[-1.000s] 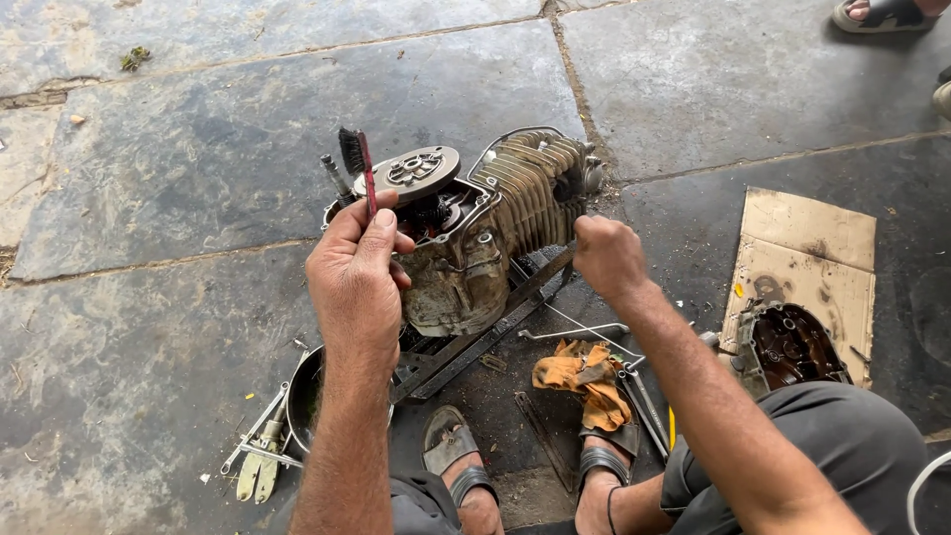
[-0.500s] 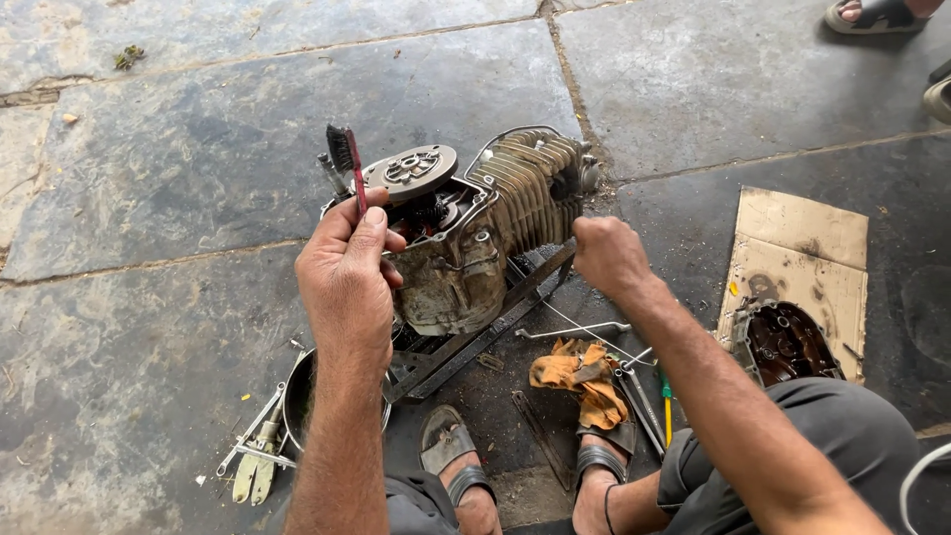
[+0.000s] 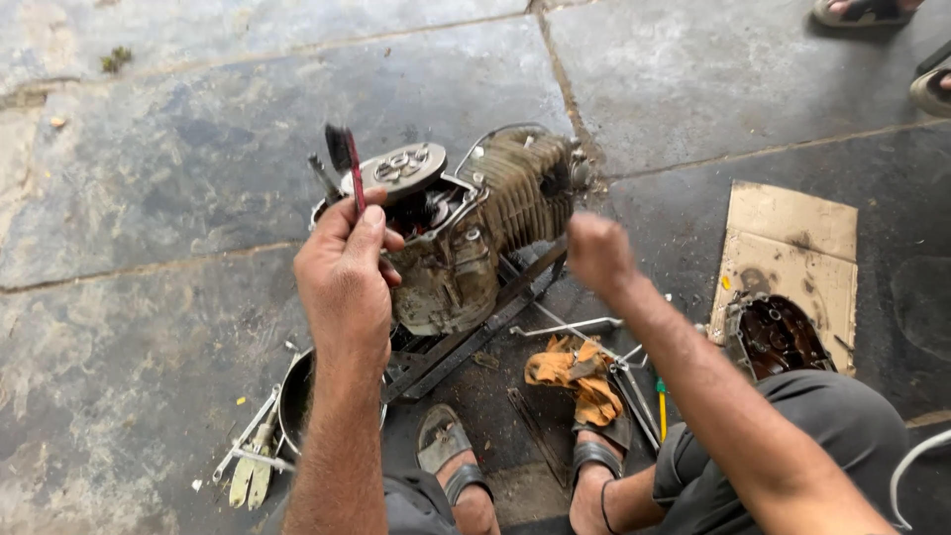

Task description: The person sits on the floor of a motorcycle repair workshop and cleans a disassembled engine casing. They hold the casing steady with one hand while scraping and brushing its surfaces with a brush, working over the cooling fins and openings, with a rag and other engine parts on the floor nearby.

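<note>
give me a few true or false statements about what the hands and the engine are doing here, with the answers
1. The left hand holds a red-handled brush with its bristles pointing up. True.
2. The engine lies on a wooden workbench. False: it sits on a dark metal stand on the stone floor.
3. The right hand is closed into a fist beside the engine's finned cylinder. True.
4. The engine cover lies on a blue cloth. False: it rests on a piece of cardboard.
5. An orange rag lies near the person's sandalled foot. True.
6. The right hand grips a yellow screwdriver. False: no tool shows in it.
</note>
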